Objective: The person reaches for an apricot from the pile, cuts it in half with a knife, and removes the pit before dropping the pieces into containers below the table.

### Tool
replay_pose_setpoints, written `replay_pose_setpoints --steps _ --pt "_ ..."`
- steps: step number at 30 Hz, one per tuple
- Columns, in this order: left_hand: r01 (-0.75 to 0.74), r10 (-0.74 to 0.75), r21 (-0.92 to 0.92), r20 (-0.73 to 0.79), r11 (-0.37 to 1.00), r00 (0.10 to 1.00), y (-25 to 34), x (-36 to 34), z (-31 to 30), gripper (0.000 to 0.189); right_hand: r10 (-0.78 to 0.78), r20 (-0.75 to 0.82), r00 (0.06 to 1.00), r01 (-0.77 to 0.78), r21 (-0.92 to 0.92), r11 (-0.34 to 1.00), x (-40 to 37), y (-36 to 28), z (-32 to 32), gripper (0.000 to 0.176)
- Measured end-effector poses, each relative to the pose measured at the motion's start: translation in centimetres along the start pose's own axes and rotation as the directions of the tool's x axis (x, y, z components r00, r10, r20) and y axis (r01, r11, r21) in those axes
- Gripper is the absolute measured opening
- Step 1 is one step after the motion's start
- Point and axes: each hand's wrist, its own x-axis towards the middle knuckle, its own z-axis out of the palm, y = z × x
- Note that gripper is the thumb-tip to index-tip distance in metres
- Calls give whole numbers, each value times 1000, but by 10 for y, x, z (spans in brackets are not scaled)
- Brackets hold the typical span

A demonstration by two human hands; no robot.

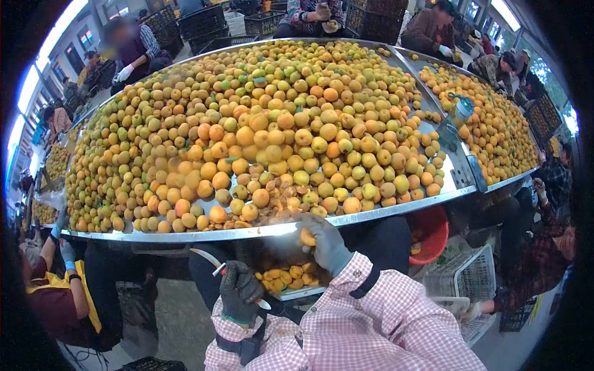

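My left hand [241, 290], in a dark grey glove, is closed round a knife [203, 254]. Its curved blade points left, and a pale rounded end shows below the fist. At the table's front rim, my right hand [327, 244], in a grey glove, pinches an orange apricot [307, 237] between thumb and fingers. Beneath the rim, between my hands, a crate [303, 293] contains orange apricot pieces [289, 276]. Beyond my hands, a large metal table [266, 230] bears a broad heap of yellow and orange apricots [260, 142], with brown pits and scraps [281, 201] near the front edge.
A bottle [456, 117] stands by the metal divider at right. Below the table are a red basin [431, 234] and a pale plastic basket [473, 275]. A person [62, 297] sits close at left; another person's sleeve [532, 272] is at right. Dark crates [201, 25] stack behind.
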Motion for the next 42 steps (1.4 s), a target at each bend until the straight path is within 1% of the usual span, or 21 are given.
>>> replay_pose_setpoints --steps 3,6,8,9,11,12,14,15,17,20,21,23,25,27,33,35,36,37,39,40,42 --pt "24 -19 -67 74 997 997 2 5 0 28 22 -50 999 -16 107 994 -2 -7 2 32" --pt "-4 7 -29 95 1000 995 4 10 -13 27 -120 62 991 121 -21 992 -12 -1 -9 30" --pt "-31 30 12 50 999 998 5 9 -13 27 53 148 988 -28 -167 986 -33 -2 -3 27" --pt "-41 41 -16 29 999 999 5 9 -11 29 57 153 987 -31 -169 985 -35 8 -3 27" --pt "-52 52 -42 6 998 999 8 9 -10 32 376 80 923 -365 -123 923 -36 34 -5 26" --pt "-40 41 -51 17 998 999 9 10 -11 33 377 80 923 -366 -124 922 -35 43 -5 26" --pt "-24 26 -61 28 998 999 10 10 -14 33 298 40 954 -248 -453 856 -30 62 -8 26" --pt "-10 12 -60 43 998 999 11 11 -16 31 297 39 954 -248 -452 857 -23 77 -15 26" --pt "4 0 -62 60 998 998 12 13 -19 28 28 167 986 105 -732 673 -9 98 -23 25" --pt "0 3 -36 76 999 997 13 15 -27 28 259 136 956 -145 -547 824 -16 76 -18 25" --pt "6 -1 -79 68 997 998 12 16 -30 31 262 138 955 -146 -551 821 -21 61 -13 25" --pt "15 -7 -130 61 991 998 12 18 -37 33 431 172 886 -420 -99 902 -33 20 1 29" --pt "58 -50 -173 53 983 997 13 18 -42 31 421 125 898 -399 -170 901 -27 -3 0 33" --pt "49 -47 -128 25 991 999 13 20 -47 31 174 183 967 -164 -69 984 -15 -12 -6 37" --pt "33 -30 -58 47 998 998 15 22 -45 25 248 216 944 -219 -150 964 -14 -6 2 37" --pt "39 -34 -75 76 996 997 13 22 -50 25 273 320 907 -78 -510 857 -15 20 -4 28" --pt "41 -36 -77 72 996 997 13 21 -48 25 -121 677 726 658 -633 408 -3 52 -25 26" --pt "38 -36 -50 40 998 999 14 21 -44 25 -120 677 727 658 -634 407 -6 51 -22 26" --pt "38 -38 -23 7 999 999 14 22 -44 25 -70 550 832 554 -827 92 -19 43 -10 24" --pt "41 -41 -22 2 999 999 15 21 -45 25 -209 562 801 595 -787 164 -15 29 -6 24" --pt "43 -44 -23 -11 999 999 14 19 -48 25 -324 452 831 494 -868 56 -7 -18 7 24"
